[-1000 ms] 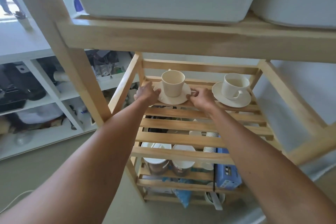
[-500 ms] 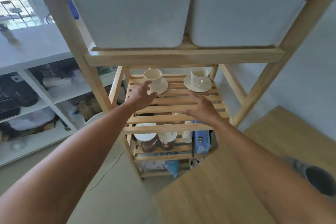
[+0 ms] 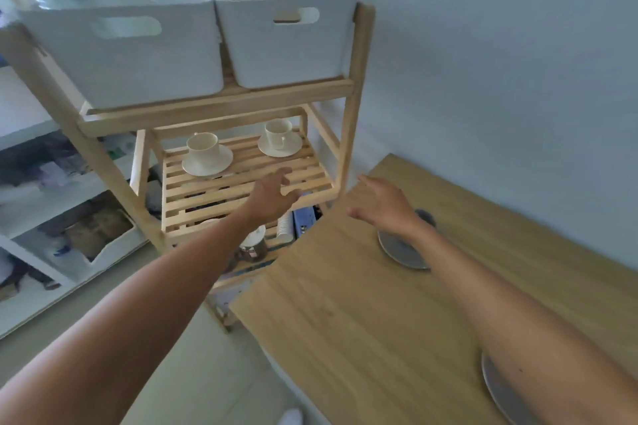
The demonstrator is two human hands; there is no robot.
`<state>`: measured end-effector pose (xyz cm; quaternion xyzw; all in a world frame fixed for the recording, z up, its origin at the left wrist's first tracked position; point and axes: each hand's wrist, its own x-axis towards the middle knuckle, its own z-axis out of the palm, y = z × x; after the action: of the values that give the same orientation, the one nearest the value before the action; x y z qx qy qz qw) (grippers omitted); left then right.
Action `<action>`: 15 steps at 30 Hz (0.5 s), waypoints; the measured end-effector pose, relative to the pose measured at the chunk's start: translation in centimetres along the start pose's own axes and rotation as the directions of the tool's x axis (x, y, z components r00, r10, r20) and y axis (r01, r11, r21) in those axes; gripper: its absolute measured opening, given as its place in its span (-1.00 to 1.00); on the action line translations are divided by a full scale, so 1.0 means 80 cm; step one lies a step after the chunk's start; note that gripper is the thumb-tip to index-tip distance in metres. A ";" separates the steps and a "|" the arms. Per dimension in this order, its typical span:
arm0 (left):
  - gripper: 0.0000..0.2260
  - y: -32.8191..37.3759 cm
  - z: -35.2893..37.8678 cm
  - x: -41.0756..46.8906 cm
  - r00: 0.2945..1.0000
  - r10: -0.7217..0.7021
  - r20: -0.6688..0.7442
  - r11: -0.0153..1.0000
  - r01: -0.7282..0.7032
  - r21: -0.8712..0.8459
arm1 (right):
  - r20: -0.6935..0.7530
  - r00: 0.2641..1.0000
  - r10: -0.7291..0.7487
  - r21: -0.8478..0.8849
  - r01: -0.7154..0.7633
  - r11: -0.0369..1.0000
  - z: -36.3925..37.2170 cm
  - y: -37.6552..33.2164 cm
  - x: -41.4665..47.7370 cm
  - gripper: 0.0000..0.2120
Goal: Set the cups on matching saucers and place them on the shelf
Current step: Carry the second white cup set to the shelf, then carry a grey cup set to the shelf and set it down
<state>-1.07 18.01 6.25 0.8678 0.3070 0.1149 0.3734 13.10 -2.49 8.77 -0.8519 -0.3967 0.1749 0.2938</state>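
Two cream cups stand on cream saucers on the middle slatted tier of the wooden shelf (image 3: 248,183): the left cup (image 3: 203,147) on its saucer (image 3: 221,162), the right cup (image 3: 278,133) on its saucer (image 3: 293,146). My left hand (image 3: 272,195) hovers open over the front slats, apart from both cups. Over the corner of the wooden table (image 3: 345,304), my right hand (image 3: 381,205) is open and holds nothing. A grey saucer (image 3: 400,250) lies on the table under my right wrist, partly hidden. Another grey saucer (image 3: 497,386) shows beneath my right forearm.
Two white bins (image 3: 131,55) fill the shelf's top tier. Lower tiers hold cups, a stack of paper cups (image 3: 286,226) and a blue box (image 3: 305,219). A white cubby unit (image 3: 51,217) stands to the left. The wall is close behind the table.
Both hands let go of the left saucer and drew back from the shelf. The view pulled away and swung right, bringing the table and grey saucers into sight.
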 end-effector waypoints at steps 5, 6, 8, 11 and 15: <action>-0.50 0.057 0.059 0.011 0.985 0.114 0.127 0.993 -0.117 0.015 | -0.109 0.988 0.106 -0.009 -0.108 0.994 -0.048 0.061 -0.050 -0.28; -0.50 0.065 0.069 0.016 0.982 0.125 0.139 0.992 -0.127 0.011 | -0.127 0.983 0.132 -0.006 -0.133 0.991 -0.055 0.071 -0.057 -0.28; -0.50 0.084 0.091 0.026 0.972 0.156 0.177 0.987 -0.160 0.011 | -0.157 0.971 0.180 -0.015 -0.184 0.983 -0.068 0.094 -0.071 -0.25; -0.50 0.103 0.122 0.040 0.955 0.181 0.236 0.982 -0.187 0.001 | -0.172 0.952 0.254 -0.001 -0.258 0.966 -0.077 0.127 -0.083 -0.24; -0.50 0.107 0.164 0.056 0.934 0.171 0.314 0.982 -0.186 0.018 | -0.172 0.924 0.342 0.036 -0.341 0.939 -0.073 0.166 -0.092 -0.25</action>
<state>11.94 8.65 3.13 0.9078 0.1669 0.0028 0.3848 19.22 -17.10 5.24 -0.9193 -0.2142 0.1488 0.2948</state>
